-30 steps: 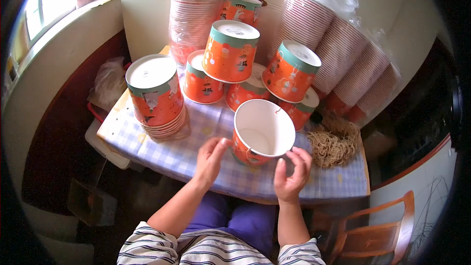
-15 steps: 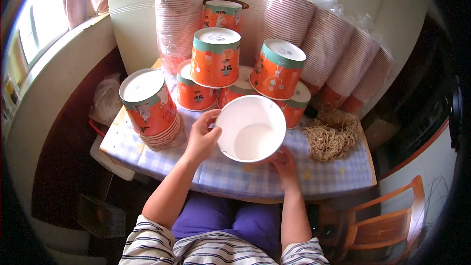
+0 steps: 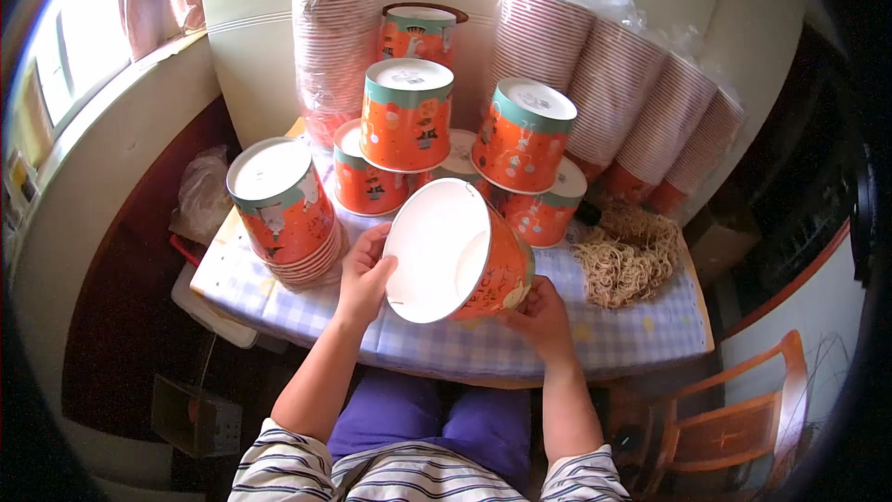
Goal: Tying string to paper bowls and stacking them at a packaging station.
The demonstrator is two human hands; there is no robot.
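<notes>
Between my hands is an orange paper bucket (image 3: 497, 274), tilted so that its white inside faces left and up toward me. My left hand (image 3: 365, 274) grips the rim on the left, thumb over the edge. Around the base at the lower right, my right hand (image 3: 539, 316) closes on the bucket's outside. Just behind it, upside-down buckets with green bands form a pile; one upper bucket (image 3: 407, 116) stands at the left and another upper bucket (image 3: 525, 135) at the right, on a lower row. A nested stack of upturned buckets (image 3: 283, 204) stands left of my left hand.
A blue checked cloth (image 3: 418, 344) covers the table. A tangled heap of tan cord (image 3: 627, 260) lies on the right. Tall plastic-wrapped bucket stacks (image 3: 339, 37) (image 3: 539, 37) line the wall. A wooden chair (image 3: 725, 418) stands at the lower right, and a cardboard box (image 3: 195, 418) at the lower left.
The held bucket has turned from its opening facing up toward me to facing left, so its printed orange side now shows. My left hand has moved slightly left and down.
</notes>
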